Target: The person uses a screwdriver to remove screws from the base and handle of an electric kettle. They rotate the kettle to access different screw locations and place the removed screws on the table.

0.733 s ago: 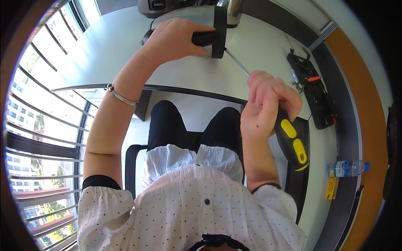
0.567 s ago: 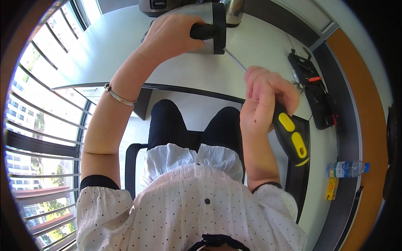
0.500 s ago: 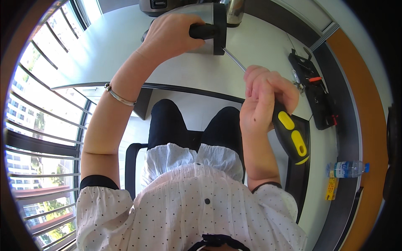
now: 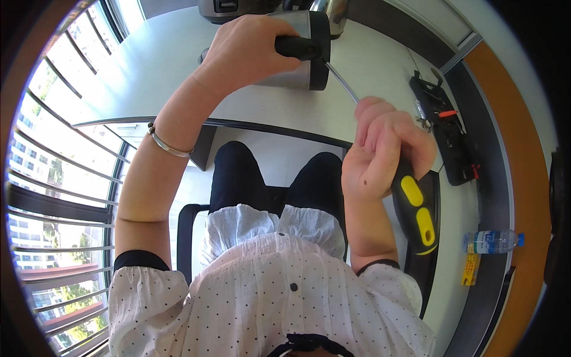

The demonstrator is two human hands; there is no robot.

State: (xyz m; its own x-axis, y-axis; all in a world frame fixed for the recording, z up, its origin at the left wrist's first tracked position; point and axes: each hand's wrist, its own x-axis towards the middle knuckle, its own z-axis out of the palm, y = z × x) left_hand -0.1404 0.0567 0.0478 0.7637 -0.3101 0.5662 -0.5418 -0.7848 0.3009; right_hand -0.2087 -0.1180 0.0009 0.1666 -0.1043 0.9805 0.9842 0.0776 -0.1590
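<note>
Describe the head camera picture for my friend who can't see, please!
A person's right hand holds a black-and-yellow screwdriver, its shaft reaching the black end of a silver container. The left hand grips the container's handle over a white table. A tool pouch and bottle lie to the right.

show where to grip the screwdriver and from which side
Probably by its thick handle, from the near right: it slopes back that way, while the thin shaft runs forward and left toward the appliance's dark rim. The right hand covers the handle's front.
</note>
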